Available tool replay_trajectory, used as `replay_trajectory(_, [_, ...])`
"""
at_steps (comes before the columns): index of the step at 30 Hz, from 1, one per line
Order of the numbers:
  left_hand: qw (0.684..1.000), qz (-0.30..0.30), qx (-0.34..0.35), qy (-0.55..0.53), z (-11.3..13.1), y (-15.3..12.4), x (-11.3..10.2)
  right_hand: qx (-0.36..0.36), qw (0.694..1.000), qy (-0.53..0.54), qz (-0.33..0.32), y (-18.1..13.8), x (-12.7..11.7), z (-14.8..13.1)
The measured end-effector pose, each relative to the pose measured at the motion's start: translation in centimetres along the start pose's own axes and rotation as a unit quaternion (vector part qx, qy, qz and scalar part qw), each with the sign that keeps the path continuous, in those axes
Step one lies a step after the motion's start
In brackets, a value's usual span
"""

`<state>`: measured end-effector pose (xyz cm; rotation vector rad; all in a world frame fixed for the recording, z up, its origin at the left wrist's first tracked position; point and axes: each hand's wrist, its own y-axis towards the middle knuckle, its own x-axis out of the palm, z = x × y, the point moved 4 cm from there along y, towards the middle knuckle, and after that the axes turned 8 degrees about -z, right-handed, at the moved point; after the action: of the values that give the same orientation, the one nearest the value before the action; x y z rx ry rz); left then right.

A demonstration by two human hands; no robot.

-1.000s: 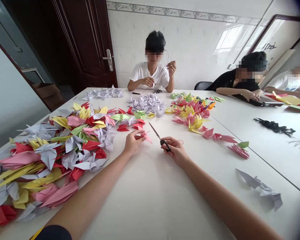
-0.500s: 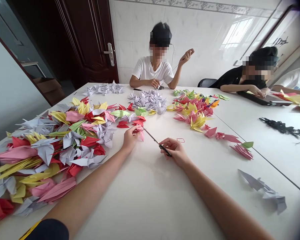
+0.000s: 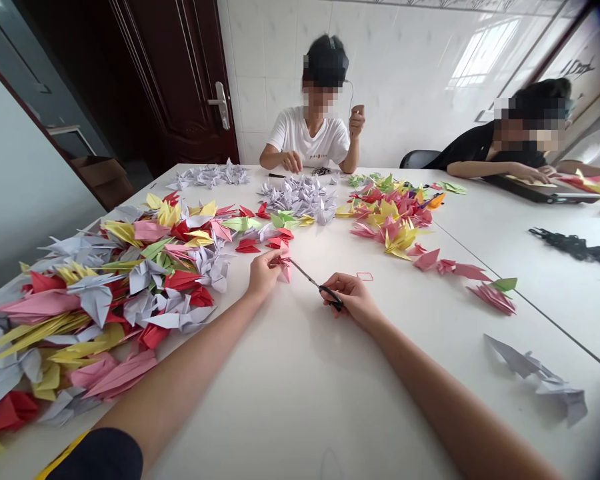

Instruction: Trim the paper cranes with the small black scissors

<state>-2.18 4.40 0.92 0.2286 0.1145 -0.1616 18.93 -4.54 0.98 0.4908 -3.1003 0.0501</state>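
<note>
A pink folded paper crane [image 3: 286, 272] is pinched in the fingers of my left hand [image 3: 265, 275], just above the white table. My right hand [image 3: 351, 298] is closed round the black handles of a pair of scissors [image 3: 309, 277]. The blades point up and left, and their tips are at the pink crane beside my left fingers. Whether the blades touch the paper, I cannot tell. Some red paper pieces [image 3: 247, 246] lie just beyond my left hand.
A big heap of folded paper cranes [image 3: 145, 273] covers the table's left side. More piles, white [image 3: 300, 200] and multicoloured [image 3: 393, 210], lie farther back. A grey crane [image 3: 535, 377] and a black bundle [image 3: 575, 245] are at right. A person [image 3: 307, 137] sits opposite; another [image 3: 480, 150] sits at right.
The scissors' handles have spread a little while the tips stay at the pink crane. The person opposite has lowered the raised hand and shifted the other hand left. My view has tilted slightly.
</note>
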Motion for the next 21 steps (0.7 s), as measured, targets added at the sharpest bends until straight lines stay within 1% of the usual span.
replay_trajectory(4, [1.000, 0.000, -0.001, -0.014, 0.02, -0.04, 0.04, 0.002, 1.000, 0.006, -0.013, 0.07, 0.08, -0.01])
replay_trajectory(10, [1.000, -0.013, -0.003, -0.027, -0.11, 0.00, 0.09, 0.010, 1.000, -0.022, -0.008, -0.06, 0.39, -0.21])
replay_trajectory(14, [1.000, -0.003, 0.003, -0.021, 0.05, -0.01, -0.05, 0.013, 1.000, -0.025, 0.001, -0.18, 0.62, -0.42])
replay_trajectory(17, [1.000, -0.014, 0.011, -0.011, 0.23, -0.03, 0.04, 0.012, 1.000, -0.023, 0.012, -0.23, 0.69, -0.36])
replay_trajectory(21, [1.000, -0.017, 0.014, 0.004, 0.30, -0.13, 0.18, 0.001, 1.000, -0.021, 0.010, -0.22, 0.70, -0.09])
